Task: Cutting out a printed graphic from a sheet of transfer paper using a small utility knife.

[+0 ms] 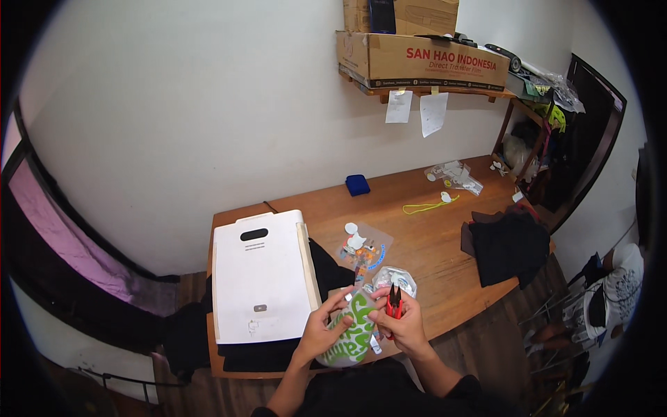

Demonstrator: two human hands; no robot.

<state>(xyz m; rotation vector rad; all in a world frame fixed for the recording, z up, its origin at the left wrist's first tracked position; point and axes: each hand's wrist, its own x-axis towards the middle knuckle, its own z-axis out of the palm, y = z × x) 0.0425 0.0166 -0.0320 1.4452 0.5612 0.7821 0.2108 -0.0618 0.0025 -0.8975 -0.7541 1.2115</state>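
Observation:
My left hand (321, 335) grips the left side of a translucent film sheet (356, 330) printed with bold green shapes, held up over the table's front edge. My right hand (408, 325) pinches the sheet's upper right edge. Tucked in that same hand is a pair of small red-handled snips (394, 299), its dark jaws pointing up and away from me. Just beyond the hands sits a clear plastic bag (399, 276) with whitish bits inside. Behind the sheet lies a clear printed film (375, 254) with orange and blue designs and several white scraps (355, 241) on it.
A large white flat-topped machine (267, 278) stands at the left over black cloth (326, 267). Folded dark fabric (511, 243) lies at the right. Farther back are a blue pouch (358, 185), a yellow cord (424, 207) and plastic packets (455, 175). A wall shelf carries a cardboard box (396, 66).

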